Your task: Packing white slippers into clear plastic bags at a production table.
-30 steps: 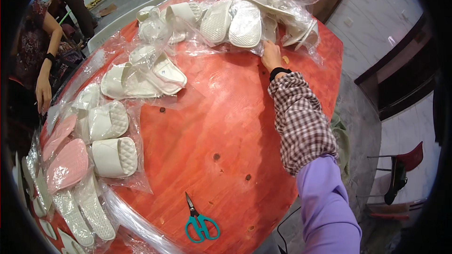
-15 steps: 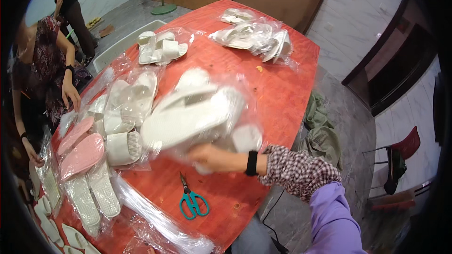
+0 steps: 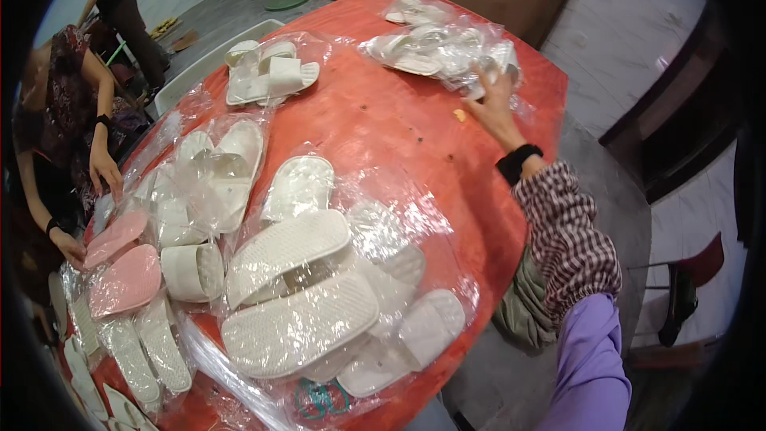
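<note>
My right hand reaches to the far right of the red table, its fingers apart and touching the near side of a pile of white slippers in clear plastic bags. Closer to me lies a large clear bag holding several white slippers, some with their textured soles up. Scissors with teal handles show through the plastic at the near end of that bag. My left hand is out of view.
Pink slippers and more bagged white slippers crowd the table's left side. Another bagged group lies at the far left, by a white bin. A co-worker's hands are at the left edge. A chair stands right.
The slippers that my right hand was moving now lie in their bag on the near table, partly over the scissors. My right hand has let go and moved to the far pile.
</note>
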A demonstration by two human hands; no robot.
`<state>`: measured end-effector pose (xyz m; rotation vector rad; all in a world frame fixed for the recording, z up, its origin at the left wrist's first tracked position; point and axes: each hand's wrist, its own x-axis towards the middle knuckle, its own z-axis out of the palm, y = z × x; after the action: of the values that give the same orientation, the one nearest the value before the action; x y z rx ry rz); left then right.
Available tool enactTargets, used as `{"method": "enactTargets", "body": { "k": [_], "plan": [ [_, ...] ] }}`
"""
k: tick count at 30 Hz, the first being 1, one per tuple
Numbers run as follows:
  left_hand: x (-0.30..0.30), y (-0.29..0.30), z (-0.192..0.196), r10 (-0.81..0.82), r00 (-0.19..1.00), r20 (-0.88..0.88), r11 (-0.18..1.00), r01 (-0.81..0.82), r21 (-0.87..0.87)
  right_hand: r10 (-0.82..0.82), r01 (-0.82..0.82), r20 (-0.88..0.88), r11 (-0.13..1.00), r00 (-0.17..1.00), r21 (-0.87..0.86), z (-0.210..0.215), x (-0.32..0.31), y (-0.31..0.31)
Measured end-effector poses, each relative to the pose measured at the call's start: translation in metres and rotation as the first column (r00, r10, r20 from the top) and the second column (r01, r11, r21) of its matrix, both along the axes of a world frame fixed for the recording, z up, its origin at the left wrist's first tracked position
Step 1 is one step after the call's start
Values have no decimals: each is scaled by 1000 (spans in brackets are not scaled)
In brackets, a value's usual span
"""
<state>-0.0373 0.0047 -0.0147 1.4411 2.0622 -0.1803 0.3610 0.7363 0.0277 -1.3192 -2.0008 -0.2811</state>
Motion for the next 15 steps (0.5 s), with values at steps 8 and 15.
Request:
{"method": "enactTargets", "body": {
  "k": [8,15],
  "plan": [
    [7,-1,8,20,999,-32,997,-23,-70,-199,307,369,914,908,-264,-25,-6,97],
    [11,-4,12,-53,999,0,996,52,-75,-138,202,433,974,891,-106,-70,4,109]
  ]
}}
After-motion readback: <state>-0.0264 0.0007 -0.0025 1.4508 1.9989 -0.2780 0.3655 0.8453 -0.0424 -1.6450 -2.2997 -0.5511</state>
